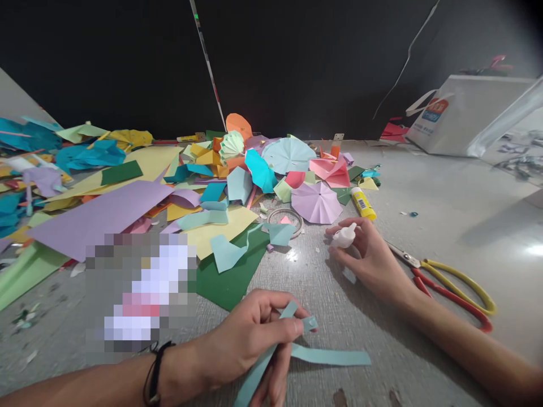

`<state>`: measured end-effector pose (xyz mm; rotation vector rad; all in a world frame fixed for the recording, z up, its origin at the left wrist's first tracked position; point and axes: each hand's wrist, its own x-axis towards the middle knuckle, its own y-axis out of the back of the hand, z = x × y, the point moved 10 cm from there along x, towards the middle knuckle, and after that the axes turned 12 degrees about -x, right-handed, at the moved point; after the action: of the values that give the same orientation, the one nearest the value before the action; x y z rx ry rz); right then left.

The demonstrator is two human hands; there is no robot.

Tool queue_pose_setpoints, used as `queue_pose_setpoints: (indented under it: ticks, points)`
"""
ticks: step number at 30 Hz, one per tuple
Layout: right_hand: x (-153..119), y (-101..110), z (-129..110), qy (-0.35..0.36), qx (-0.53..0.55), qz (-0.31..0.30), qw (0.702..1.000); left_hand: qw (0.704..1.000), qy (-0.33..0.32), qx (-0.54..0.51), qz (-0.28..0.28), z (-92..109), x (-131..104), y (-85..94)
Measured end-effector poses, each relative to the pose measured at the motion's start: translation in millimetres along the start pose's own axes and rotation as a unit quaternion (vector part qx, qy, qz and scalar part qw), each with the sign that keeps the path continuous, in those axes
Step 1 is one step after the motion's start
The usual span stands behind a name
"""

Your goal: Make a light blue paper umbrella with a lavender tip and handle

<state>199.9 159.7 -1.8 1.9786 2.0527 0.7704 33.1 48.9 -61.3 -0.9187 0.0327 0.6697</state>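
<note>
My left hand (258, 333), with a black cord round the wrist, pinches light blue paper strips (331, 356) between thumb and fingers at the bottom centre. One strip end pokes out past the thumb with what looks like a small clear drop on it. Another strip stretches right, just above the floor or lying on it. My right hand (365, 254) is to the upper right, its fingers curled round a small white bottle (344, 236) with a pointed tip. A yellow glue stick (363, 203) lies just beyond that hand.
Scissors (449, 282) with red and yellow handles lie beside my right forearm. Coloured paper, including a purple sheet (106, 217) and a folded purple disc (317, 202), is heaped at left and centre. A grey ring (302, 223) lies near. A white bag (458, 116) stands back right.
</note>
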Motion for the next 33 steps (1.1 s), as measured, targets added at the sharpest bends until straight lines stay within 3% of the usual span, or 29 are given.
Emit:
queue_pose_setpoints:
  ticks: [9, 13, 16, 19, 20, 23, 26, 28, 33]
  points:
    - [-8, 3, -13, 0.041, -0.092, 0.019, 0.995, 1.0, 0.004, -0.008, -0.001, 1, 0, -2.0]
    - [-10, 10, -21, 0.06, -0.118, 0.058, 0.989, 1.0, 0.005, -0.005, 0.007, 2, -1, -1.1]
    - [-21, 25, -48, 0.14, -0.118, 0.138, 0.973, 1.0, 0.003, -0.005, 0.002, 2, -1, -1.4]
    - [-48, 39, -90, 0.273, -0.1, 0.21, 0.933, 1.0, 0.005, -0.01, -0.006, 1, 0, -1.4]
    - [-56, 37, -102, 0.312, -0.112, 0.199, 0.922, 1.0, 0.007, -0.012, -0.007, 1, 1, -1.3]
    - [-71, 3, -123, 0.391, -0.156, 0.05, 0.906, 1.0, 0.009, -0.013, -0.005, 0, 2, -0.9]
    - [-78, -26, -122, 0.392, -0.137, -0.088, 0.905, 1.0, 0.014, -0.004, -0.001, 0, 2, -1.6]
    - [-75, -33, -116, 0.364, -0.112, -0.124, 0.916, 1.0, 0.017, 0.004, 0.002, 0, 2, -2.0]
    - [-66, -34, -104, 0.286, -0.074, -0.148, 0.944, 1.0, 0.013, -0.003, 0.013, 2, 1, -1.9]
